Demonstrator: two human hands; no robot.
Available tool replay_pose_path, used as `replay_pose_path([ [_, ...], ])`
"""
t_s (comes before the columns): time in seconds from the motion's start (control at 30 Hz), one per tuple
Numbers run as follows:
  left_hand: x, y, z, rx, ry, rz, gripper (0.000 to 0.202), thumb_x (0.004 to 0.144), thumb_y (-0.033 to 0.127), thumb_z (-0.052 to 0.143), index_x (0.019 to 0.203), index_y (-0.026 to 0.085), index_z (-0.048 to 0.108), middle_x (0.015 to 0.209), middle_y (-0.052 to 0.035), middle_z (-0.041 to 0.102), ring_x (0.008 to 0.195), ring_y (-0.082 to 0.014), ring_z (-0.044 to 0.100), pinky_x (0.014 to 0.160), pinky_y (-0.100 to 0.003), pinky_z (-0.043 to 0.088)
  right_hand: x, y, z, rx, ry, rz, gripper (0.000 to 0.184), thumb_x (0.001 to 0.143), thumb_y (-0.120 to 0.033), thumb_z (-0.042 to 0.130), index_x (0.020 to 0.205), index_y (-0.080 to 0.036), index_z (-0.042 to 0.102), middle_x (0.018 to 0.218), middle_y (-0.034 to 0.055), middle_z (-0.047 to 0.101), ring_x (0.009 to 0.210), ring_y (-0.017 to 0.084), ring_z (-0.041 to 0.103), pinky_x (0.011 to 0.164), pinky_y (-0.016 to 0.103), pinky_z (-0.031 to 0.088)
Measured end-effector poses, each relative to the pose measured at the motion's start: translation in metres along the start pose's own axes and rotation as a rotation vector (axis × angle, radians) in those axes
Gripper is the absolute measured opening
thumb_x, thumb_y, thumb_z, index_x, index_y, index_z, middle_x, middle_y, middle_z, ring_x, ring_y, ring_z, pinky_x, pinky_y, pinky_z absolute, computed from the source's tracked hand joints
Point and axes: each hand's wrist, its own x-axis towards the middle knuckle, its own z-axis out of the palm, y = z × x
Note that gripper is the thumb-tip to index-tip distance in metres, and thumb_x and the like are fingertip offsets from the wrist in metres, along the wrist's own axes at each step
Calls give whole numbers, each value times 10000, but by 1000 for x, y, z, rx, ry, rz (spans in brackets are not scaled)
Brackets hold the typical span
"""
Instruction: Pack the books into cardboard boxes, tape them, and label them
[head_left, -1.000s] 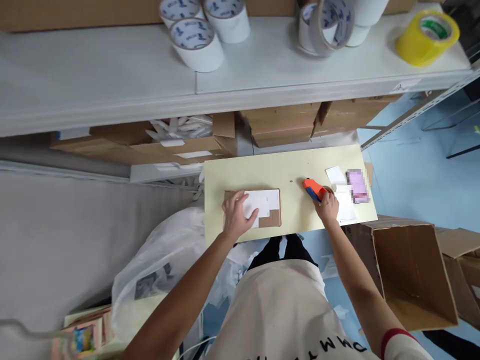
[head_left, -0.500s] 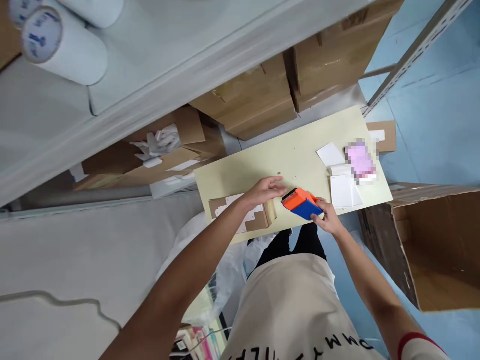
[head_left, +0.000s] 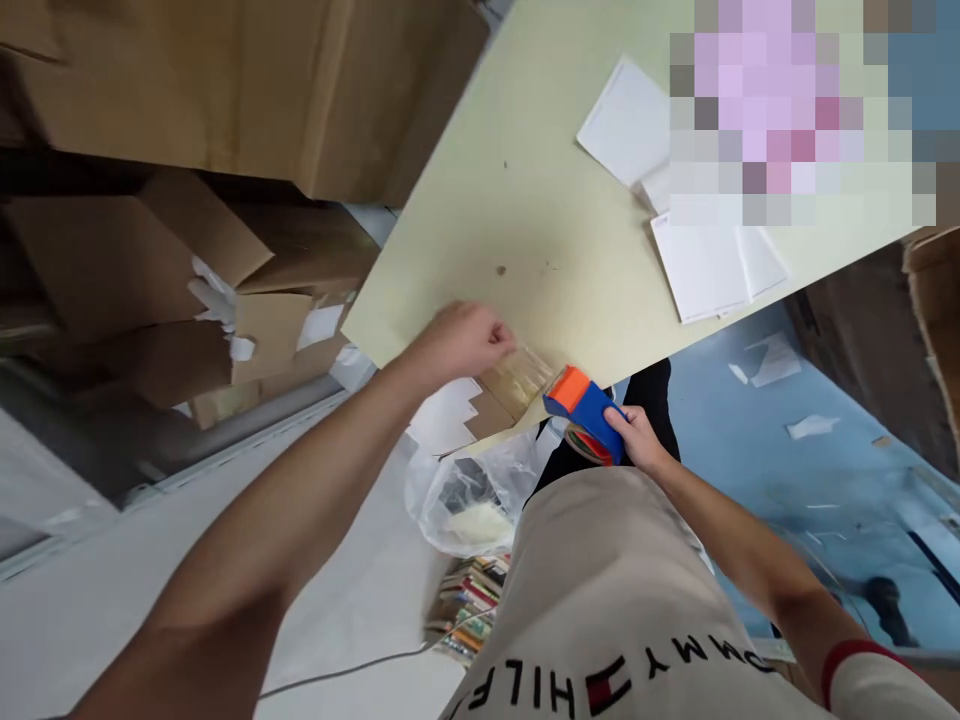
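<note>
My right hand [head_left: 641,438] grips a blue and orange tape dispenser [head_left: 592,408] with a tape roll hanging under it, just past the table's near edge. To its left, my left hand [head_left: 472,340] is closed, thumb side toward the dispenser. A glossy strip of clear tape [head_left: 534,362] stretches between that hand and the dispenser's orange head. Beneath lies a flat cardboard box [head_left: 491,412], partly hidden by my left hand and forearm. White paper labels [head_left: 448,415] lie on the box.
White paper sheets [head_left: 701,270] lie on the pale table [head_left: 457,215], beside a blurred-out pink item [head_left: 765,80]. Cardboard boxes [head_left: 180,90] line the far left. A clear plastic bag [head_left: 480,490] hangs below the near edge, above stacked books [head_left: 469,600]. Another carton [head_left: 937,340] stands right.
My left hand has gone from open fingers to a closed pinch, over the box end. The dispenser has turned, and its roll now shows. The view has moved closer and rotated.
</note>
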Motion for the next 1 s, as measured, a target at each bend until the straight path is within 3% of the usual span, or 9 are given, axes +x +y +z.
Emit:
replay_pose_path([
  [0.2,-8,-19,24,261,13,-110,271,838,352,531,786,150,702,855,-91,668,1040,-337,631,938,-493,408,-7,49,14,124,-13,144,658,580,-824,680,501,-185,550,432,-45,433,421,70,319,404,229,239],
  [0.37,-14,-17,32,334,76,-149,302,890,328,466,930,129,690,984,-113,640,1211,-391,519,1001,-596,279,5,58,28,196,-14,151,632,588,-796,712,520,-181,582,446,-30,504,424,82,386,422,235,309],
  [0.5,-20,-19,25,286,195,-91,430,902,433,471,1219,165,586,1277,-100,550,1346,-436,381,1027,-654,181,8,55,27,221,-6,153,614,573,-775,745,510,-182,596,470,-12,563,436,96,450,453,244,380],
  [0.57,-26,-24,20,234,214,-13,493,894,452,476,1297,174,532,1375,-97,497,1360,-427,375,1040,-643,192,8,53,27,224,6,161,605,565,-768,756,509,-185,604,482,-3,589,449,108,485,469,250,409],
  [0.7,-45,-43,29,70,-17,284,499,819,518,572,1239,250,609,1374,-49,566,1324,-348,467,1094,-520,266,7,52,25,198,-4,162,586,596,-758,745,543,-184,638,535,19,644,496,142,561,506,269,459],
  [0.77,-53,-56,41,-11,-87,343,556,752,598,633,1203,274,644,1352,-41,596,1338,-345,466,1115,-495,262,6,53,23,163,-7,162,586,600,-756,744,558,-178,652,540,23,652,486,142,563,502,270,462],
  [0.9,-54,-81,55,-85,-16,305,657,666,650,710,1201,271,661,1349,-60,614,1342,-345,477,1117,-470,284,9,39,20,74,-13,156,583,637,-755,718,610,-174,680,577,36,678,518,165,600,539,291,507],
  [1.0,-48,-95,48,-118,139,238,668,637,611,764,1211,284,665,1304,-52,649,1286,-335,532,1091,-445,337,24,6,26,12,-37,76,607,698,-769,654,821,-179,731,794,72,750,744,235,696,713,349,572],
])
